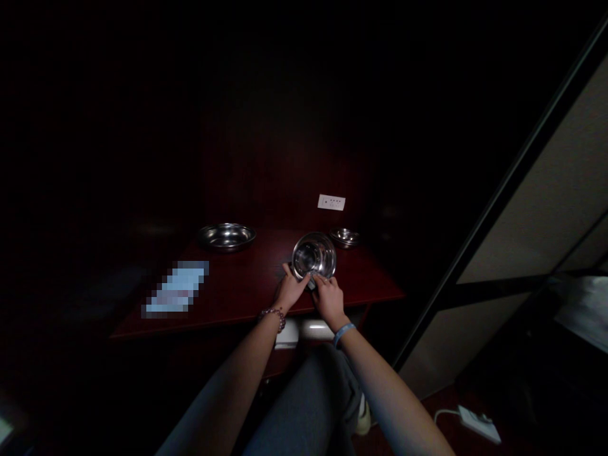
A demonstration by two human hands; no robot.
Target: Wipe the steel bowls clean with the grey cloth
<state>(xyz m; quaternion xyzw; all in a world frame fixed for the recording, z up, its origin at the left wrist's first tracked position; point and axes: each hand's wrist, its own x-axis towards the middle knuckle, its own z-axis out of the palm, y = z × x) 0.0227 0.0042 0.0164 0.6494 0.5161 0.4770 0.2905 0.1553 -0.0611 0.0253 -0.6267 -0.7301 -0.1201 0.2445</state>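
Observation:
A shiny metal bowl (327,253) is tilted over the front part of the dark red desk, its opening turned toward me. My left hand (291,290) grips it at the lower left, thumb at the near rim. Closed at the near rim on the right is my right hand (330,296), its fingers bent over the edge. Between the two hands, a small greyish piece (311,284) shows at the rim; I cannot make out what it is. The bowl's underside is hidden.
A wide metal dish (228,237) sits on the desk (251,285) at the back left, and smaller metal bowls (345,237) at the back right. A blurred-out pale rectangle (175,290) lies at left. A white socket panel (331,202) is on the wall; a power strip (479,423) lies on the floor.

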